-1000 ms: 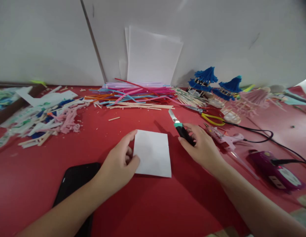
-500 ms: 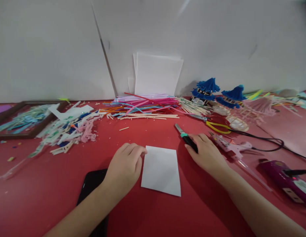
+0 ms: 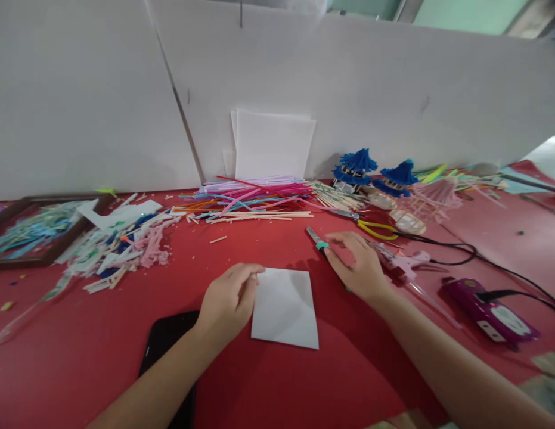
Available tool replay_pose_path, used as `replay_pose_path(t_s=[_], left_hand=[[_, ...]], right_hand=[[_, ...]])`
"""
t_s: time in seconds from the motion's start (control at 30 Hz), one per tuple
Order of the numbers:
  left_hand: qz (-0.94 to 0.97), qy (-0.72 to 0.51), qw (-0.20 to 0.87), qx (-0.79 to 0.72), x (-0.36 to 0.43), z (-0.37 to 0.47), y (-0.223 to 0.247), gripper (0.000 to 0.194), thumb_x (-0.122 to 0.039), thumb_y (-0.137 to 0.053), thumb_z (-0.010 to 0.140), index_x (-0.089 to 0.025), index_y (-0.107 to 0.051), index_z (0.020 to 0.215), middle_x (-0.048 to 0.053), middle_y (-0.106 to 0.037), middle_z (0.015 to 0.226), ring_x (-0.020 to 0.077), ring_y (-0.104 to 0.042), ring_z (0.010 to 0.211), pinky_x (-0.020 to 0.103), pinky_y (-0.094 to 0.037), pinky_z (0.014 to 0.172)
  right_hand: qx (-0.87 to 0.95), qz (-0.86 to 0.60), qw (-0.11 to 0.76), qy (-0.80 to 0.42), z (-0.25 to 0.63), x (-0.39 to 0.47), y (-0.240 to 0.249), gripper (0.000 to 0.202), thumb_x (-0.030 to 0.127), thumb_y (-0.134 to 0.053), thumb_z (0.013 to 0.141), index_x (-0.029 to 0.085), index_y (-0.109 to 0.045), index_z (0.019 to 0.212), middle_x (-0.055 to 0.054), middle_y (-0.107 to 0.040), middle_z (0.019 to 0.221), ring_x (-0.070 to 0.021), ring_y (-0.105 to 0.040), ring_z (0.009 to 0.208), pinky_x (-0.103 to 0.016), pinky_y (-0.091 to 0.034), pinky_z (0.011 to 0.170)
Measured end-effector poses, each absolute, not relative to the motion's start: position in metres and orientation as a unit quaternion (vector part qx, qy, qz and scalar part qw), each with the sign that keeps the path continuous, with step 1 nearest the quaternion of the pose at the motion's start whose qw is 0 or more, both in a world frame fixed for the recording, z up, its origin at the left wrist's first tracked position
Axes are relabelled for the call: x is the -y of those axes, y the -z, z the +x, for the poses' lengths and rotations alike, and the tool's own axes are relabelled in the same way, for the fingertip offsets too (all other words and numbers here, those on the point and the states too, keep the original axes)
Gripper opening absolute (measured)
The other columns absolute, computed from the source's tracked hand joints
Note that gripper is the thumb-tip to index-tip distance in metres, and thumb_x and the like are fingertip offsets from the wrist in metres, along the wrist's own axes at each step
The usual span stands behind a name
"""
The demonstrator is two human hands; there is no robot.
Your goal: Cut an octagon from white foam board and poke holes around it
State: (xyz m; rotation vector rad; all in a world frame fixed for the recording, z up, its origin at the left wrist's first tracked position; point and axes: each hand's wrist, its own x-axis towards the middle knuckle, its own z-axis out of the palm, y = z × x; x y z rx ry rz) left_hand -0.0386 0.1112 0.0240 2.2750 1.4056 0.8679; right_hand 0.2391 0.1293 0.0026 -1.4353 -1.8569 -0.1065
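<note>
A small white sheet of paper (image 3: pixel 285 307), perhaps folded, lies flat on the red table. My left hand (image 3: pixel 230 301) is at its upper left corner, with finger and thumb closed at the edge. To the right of the paper lies a utility knife (image 3: pixel 321 244) with a dark and teal handle, its blade toward the far left. My right hand (image 3: pixel 360 265) hovers over the handle, thumb and fingers apart, and covers part of it. Under my left forearm is a black phone (image 3: pixel 167 333), partly hidden.
Coloured pipe cleaners (image 3: pixel 259 193) lie at the back, before white sheets (image 3: pixel 275 143) against the wall. Paper and stick scraps (image 3: pixel 125 244) are heaped left, beside a brown frame (image 3: pixel 49 253). Rightward are blue-roofed models (image 3: pixel 355 170), yellow-handled pliers (image 3: pixel 378 231), a pink glue gun (image 3: pixel 409 262) and a purple power strip (image 3: pixel 487 310).
My right hand has loosened from the knife handle and its fingers have spread. The knife lies on the table. My left hand stays at the paper's corner, while the view has shifted up and right.
</note>
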Motion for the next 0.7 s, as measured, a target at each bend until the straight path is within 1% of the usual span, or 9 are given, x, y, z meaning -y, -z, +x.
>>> replay_pose_path(t_s=[0.07, 0.17, 0.23, 0.3, 0.37, 0.4, 0.43, 0.6, 0.7], left_hand=[[0.778, -0.325, 0.181, -0.506, -0.115, -0.039, -0.019, 0.036, -0.028, -0.032, 0.096, -0.02, -0.064, 0.11, 0.001, -0.067, 0.077, 0.0152, -0.063, 0.068, 0.025, -0.047, 0.062], [0.761, -0.335, 0.202, -0.518, -0.118, -0.041, -0.015, 0.039, -0.033, -0.03, 0.098, -0.019, -0.062, 0.115, -0.003, -0.06, 0.062, 0.0142, -0.057, 0.053, 0.024, -0.044, 0.054], [0.758, -0.335, 0.214, -0.517, -0.118, -0.043, -0.015, 0.038, -0.039, -0.034, 0.097, -0.02, -0.065, 0.108, -0.003, -0.063, 0.063, 0.014, -0.059, 0.055, 0.023, -0.045, 0.055], [0.763, -0.33, 0.223, -0.509, -0.118, -0.044, -0.015, 0.037, -0.044, -0.038, 0.096, -0.021, -0.068, 0.093, -0.002, -0.066, 0.067, 0.0137, -0.06, 0.058, 0.022, -0.044, 0.055], [0.772, -0.324, 0.227, -0.498, -0.118, -0.045, -0.015, 0.04, -0.046, -0.041, 0.095, -0.02, -0.067, 0.08, -0.002, -0.064, 0.062, 0.0126, -0.058, 0.055, 0.021, -0.041, 0.051], [0.776, -0.322, 0.228, -0.492, -0.118, -0.044, -0.015, 0.041, -0.047, -0.041, 0.095, -0.02, -0.066, 0.077, -0.003, -0.061, 0.059, 0.0118, -0.055, 0.052, 0.02, -0.038, 0.049], [0.781, -0.319, 0.227, -0.486, -0.118, -0.044, -0.015, 0.041, -0.046, -0.042, 0.095, -0.02, -0.065, 0.075, -0.004, -0.059, 0.057, 0.0112, -0.053, 0.05, 0.02, -0.036, 0.047], [0.81, -0.304, 0.214, -0.453, -0.117, -0.044, -0.014, 0.041, -0.042, -0.04, 0.097, -0.019, -0.063, 0.071, -0.004, -0.054, 0.053, 0.0103, -0.047, 0.047, 0.021, -0.034, 0.046], [0.836, -0.293, 0.208, -0.414, -0.116, -0.045, -0.015, 0.035, -0.042, -0.043, 0.096, -0.02, -0.066, 0.083, 0.0, -0.064, 0.068, 0.014, -0.059, 0.063, 0.024, -0.046, 0.059]], right_hand=[[0.709, -0.593, 0.38, 0.049, 0.25, -0.143, -0.012, 0.018, 0.028, -0.049, 0.089, 0.021, -0.063, 0.098, -0.009, -0.071, 0.094, -0.0232, -0.066, 0.085, -0.037, -0.052, 0.077], [0.68, -0.648, 0.339, 0.044, 0.272, -0.176, -0.032, 0.021, 0.023, -0.046, 0.09, 0.017, -0.064, 0.1, -0.009, -0.071, 0.093, -0.0215, -0.067, 0.082, -0.034, -0.052, 0.075], [0.675, -0.68, 0.286, 0.029, 0.285, -0.203, -0.046, 0.02, 0.02, -0.05, 0.089, 0.015, -0.066, 0.099, -0.009, -0.072, 0.091, -0.021, -0.067, 0.082, -0.032, -0.052, 0.076], [0.677, -0.702, 0.221, 0.013, 0.292, -0.229, -0.057, 0.018, 0.018, -0.053, 0.091, 0.015, -0.067, 0.101, -0.009, -0.071, 0.095, -0.0218, -0.066, 0.089, -0.034, -0.051, 0.082], [0.69, -0.709, 0.145, -0.016, 0.293, -0.254, -0.062, 0.02, 0.027, -0.058, 0.093, 0.016, -0.065, 0.109, -0.008, -0.067, 0.107, -0.0216, -0.065, 0.094, -0.038, -0.053, 0.083], [0.695, -0.71, 0.109, -0.028, 0.291, -0.266, -0.061, 0.029, 0.034, -0.059, 0.094, 0.016, -0.06, 0.117, -0.008, -0.062, 0.117, -0.0217, -0.064, 0.099, -0.041, -0.055, 0.083], [0.699, -0.71, 0.08, -0.034, 0.287, -0.276, -0.059, 0.032, 0.034, -0.059, 0.094, 0.017, -0.058, 0.122, -0.009, -0.06, 0.122, -0.0224, -0.063, 0.102, -0.042, -0.054, 0.085], [0.682, -0.731, -0.008, -0.04, 0.27, -0.316, -0.038, 0.035, 0.034, -0.06, 0.094, 0.016, -0.057, 0.123, -0.01, -0.059, 0.124, -0.0232, -0.062, 0.103, -0.043, -0.054, 0.086], [0.667, -0.744, -0.01, -0.04, 0.268, -0.329, -0.028, 0.035, 0.034, -0.06, 0.094, 0.016, -0.057, 0.124, -0.011, -0.059, 0.124, -0.0232, -0.062, 0.103, -0.044, -0.054, 0.086]])
